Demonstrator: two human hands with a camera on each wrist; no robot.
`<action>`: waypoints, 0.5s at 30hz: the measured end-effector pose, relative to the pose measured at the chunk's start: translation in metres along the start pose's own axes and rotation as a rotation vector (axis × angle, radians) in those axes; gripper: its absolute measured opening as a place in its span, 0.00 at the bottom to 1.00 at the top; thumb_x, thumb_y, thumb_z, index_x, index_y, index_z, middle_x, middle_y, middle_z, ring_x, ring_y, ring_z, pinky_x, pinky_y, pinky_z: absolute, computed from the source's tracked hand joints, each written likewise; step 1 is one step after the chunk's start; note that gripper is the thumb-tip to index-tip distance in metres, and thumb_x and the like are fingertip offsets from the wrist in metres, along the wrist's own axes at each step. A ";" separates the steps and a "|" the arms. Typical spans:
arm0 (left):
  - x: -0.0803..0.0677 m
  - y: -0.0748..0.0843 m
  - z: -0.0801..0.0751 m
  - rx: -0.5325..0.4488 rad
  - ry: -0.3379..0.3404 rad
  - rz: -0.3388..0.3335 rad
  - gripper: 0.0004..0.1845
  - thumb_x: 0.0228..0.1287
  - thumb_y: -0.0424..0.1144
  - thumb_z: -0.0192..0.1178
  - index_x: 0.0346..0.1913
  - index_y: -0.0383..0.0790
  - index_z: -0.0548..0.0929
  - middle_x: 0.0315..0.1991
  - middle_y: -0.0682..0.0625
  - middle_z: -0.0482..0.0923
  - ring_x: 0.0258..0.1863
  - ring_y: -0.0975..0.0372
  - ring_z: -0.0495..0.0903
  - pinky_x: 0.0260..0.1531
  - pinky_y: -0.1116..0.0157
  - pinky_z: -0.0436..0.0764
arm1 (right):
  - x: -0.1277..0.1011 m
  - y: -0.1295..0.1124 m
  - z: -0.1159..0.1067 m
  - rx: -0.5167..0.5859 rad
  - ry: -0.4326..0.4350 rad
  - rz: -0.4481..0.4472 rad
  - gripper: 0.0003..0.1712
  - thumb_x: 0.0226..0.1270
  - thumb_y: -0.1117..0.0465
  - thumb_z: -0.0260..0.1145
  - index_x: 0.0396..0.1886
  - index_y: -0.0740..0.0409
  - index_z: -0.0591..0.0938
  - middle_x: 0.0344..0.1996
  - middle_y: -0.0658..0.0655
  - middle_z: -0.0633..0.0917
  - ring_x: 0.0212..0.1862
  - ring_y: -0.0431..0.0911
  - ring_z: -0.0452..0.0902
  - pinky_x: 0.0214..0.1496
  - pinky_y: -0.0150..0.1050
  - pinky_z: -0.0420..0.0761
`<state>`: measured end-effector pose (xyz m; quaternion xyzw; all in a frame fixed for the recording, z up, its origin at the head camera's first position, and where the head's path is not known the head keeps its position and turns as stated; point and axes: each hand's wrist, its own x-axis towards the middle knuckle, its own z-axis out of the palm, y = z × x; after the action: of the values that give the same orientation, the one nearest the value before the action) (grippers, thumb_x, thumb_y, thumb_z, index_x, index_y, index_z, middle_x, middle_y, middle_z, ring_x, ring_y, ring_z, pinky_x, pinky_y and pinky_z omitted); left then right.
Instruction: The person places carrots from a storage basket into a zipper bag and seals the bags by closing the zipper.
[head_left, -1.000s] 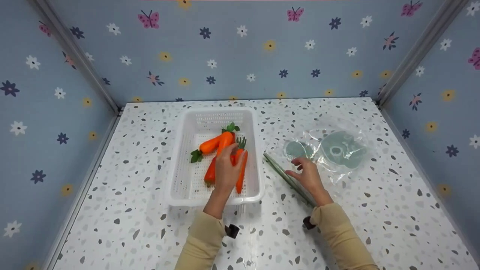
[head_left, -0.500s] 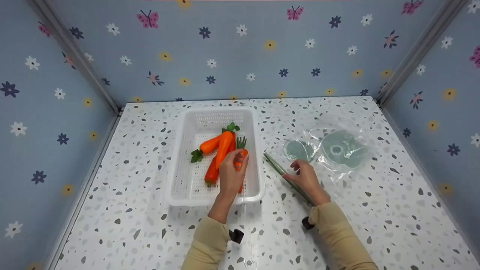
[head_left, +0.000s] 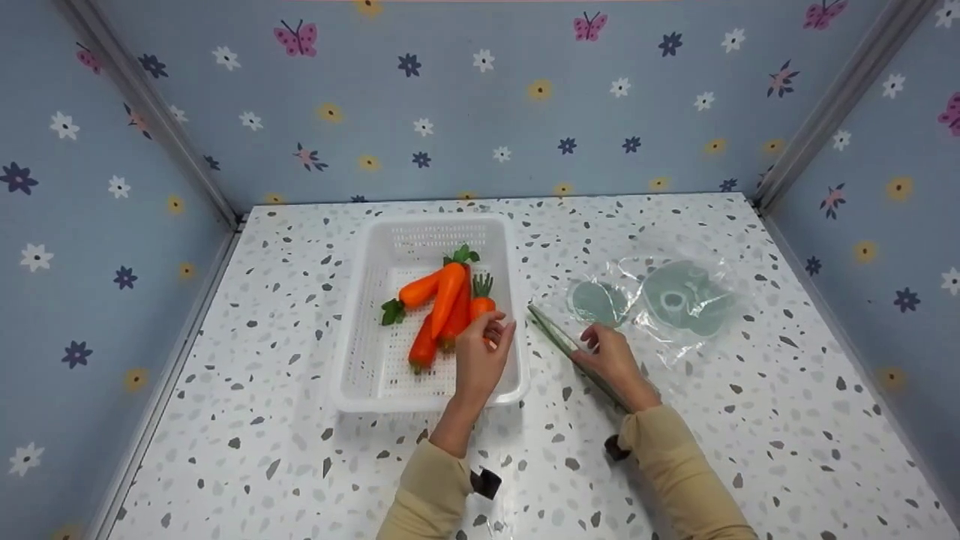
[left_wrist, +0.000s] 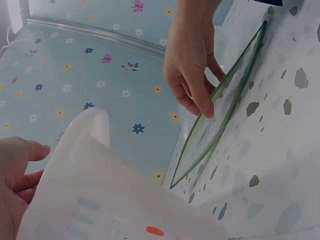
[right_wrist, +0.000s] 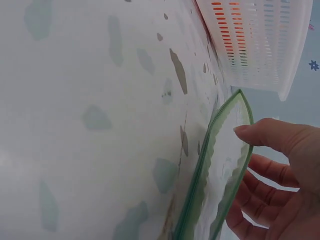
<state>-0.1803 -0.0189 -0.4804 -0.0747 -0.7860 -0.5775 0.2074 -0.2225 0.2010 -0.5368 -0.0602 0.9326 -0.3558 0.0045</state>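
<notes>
A clear zip bag (head_left: 679, 341) with a green-edged mouth lies on the right of the table, pale green round shapes showing on it. Its mouth gapes in both wrist views. My right hand (head_left: 613, 367) pinches the near edge of that mouth, thumb (right_wrist: 260, 132) on the inner side and fingers behind. Over the right side of a white plastic basket (head_left: 352, 330) is my left hand (head_left: 481, 360), fingers loosely bent and holding nothing. It partly hides a carrot (head_left: 482, 305) with a green top. Several more orange and red-orange carrots (head_left: 448, 296) lie heaped in the basket.
The speckled white table (head_left: 277, 315) is bounded by blue flowered panels (head_left: 450, 97) at the back and both sides. The basket's right wall stands between the carrots and the zip bag. Each wrist carries a small black device (head_left: 486, 484).
My left hand has shifted right and nearer, uncovering more carrots. My right hand has come onto the bag's edge, and the mouth has parted from a narrow line into a wider gap.
</notes>
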 end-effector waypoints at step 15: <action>-0.013 0.007 0.011 -0.050 -0.067 0.025 0.10 0.56 0.35 0.60 0.39 0.32 0.79 0.27 0.47 0.78 0.25 0.63 0.78 0.24 0.71 0.77 | -0.013 -0.005 -0.009 0.093 0.034 -0.100 0.03 0.51 0.71 0.62 0.26 0.63 0.82 0.21 0.54 0.80 0.25 0.43 0.74 0.26 0.35 0.75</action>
<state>-0.1689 -0.0049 -0.4819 -0.1092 -0.7770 -0.5913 0.1862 -0.2098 0.2047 -0.5269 -0.1005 0.9107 -0.3997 -0.0266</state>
